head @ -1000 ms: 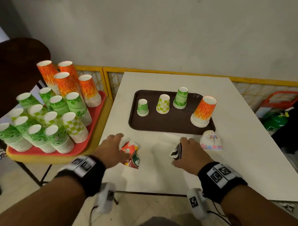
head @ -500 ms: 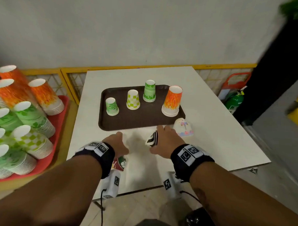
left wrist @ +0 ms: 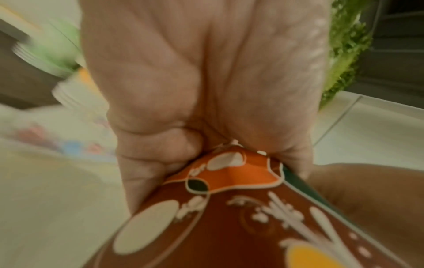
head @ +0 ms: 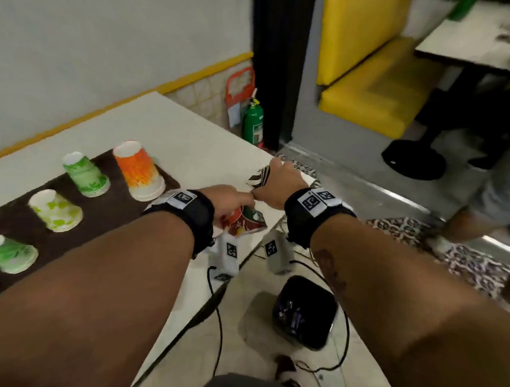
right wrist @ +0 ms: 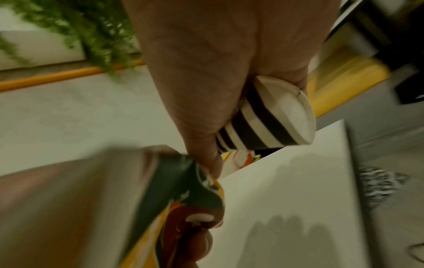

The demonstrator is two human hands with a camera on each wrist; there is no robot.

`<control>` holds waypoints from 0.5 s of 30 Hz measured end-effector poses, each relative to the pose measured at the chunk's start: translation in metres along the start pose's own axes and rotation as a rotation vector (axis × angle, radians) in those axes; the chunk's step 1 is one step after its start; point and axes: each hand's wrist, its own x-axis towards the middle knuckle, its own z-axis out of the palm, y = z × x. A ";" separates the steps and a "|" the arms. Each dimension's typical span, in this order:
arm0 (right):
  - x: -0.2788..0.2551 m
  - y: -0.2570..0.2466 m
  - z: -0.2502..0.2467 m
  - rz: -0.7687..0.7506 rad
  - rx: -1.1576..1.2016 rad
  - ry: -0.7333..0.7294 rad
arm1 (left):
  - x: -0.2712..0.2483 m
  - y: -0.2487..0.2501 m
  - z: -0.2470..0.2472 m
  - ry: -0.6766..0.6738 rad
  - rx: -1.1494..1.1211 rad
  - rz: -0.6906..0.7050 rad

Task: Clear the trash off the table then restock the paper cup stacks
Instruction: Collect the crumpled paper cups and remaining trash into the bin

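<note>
You're in a fast-food style eatery: yellow booth seat [head: 366,90] at a pedestal dining table [head: 473,42], brown serving tray [head: 21,221] of upturned paper cup stacks [head: 138,170] on your white table [head: 192,138], green fire extinguisher [head: 252,123] by the wall.

L wrist view: cup stacks [left wrist: 43,59] blurred; crushed cup [left wrist: 241,217] cropped.

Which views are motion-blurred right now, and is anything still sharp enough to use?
Head view: edges smear, but the left hand, right hand and brown tray cups read fine. Left wrist view: background streaked; the crushed red cup it grips stays fairly sharp. Right wrist view: the striped cup is crisp with finger shadows on the table; lower left is smeared.
</note>
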 end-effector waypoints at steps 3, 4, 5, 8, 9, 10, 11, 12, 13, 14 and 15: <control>0.012 0.072 -0.002 0.234 0.164 0.031 | 0.059 0.022 0.059 -0.090 0.062 0.009; 0.014 0.097 0.001 0.309 0.240 0.035 | 0.086 0.022 0.080 -0.132 0.082 -0.001; 0.016 0.123 0.006 0.383 0.311 0.026 | 0.097 0.026 0.103 -0.168 0.107 -0.026; 0.011 0.195 0.031 0.585 0.562 -0.081 | 0.122 0.027 0.163 -0.264 0.129 -0.098; 0.009 0.217 0.044 0.636 0.623 -0.140 | 0.131 0.023 0.180 -0.272 0.152 -0.115; 0.006 0.237 0.059 0.673 0.667 -0.186 | 0.139 0.017 0.195 -0.277 0.180 -0.141; 0.005 0.256 0.076 0.713 0.707 -0.218 | 0.153 0.006 0.209 -0.279 0.212 -0.179; 0.003 0.274 0.095 0.756 0.741 -0.253 | 0.165 -0.007 0.222 -0.291 0.247 -0.208; 0.001 0.289 0.115 0.802 0.776 -0.294 | 0.183 -0.023 0.236 -0.302 0.274 -0.232; 0.000 0.307 0.138 0.849 0.826 -0.328 | 0.195 -0.035 0.247 -0.314 0.294 -0.260; -0.001 0.322 0.161 0.895 0.873 -0.354 | 0.202 -0.047 0.258 -0.320 0.309 -0.287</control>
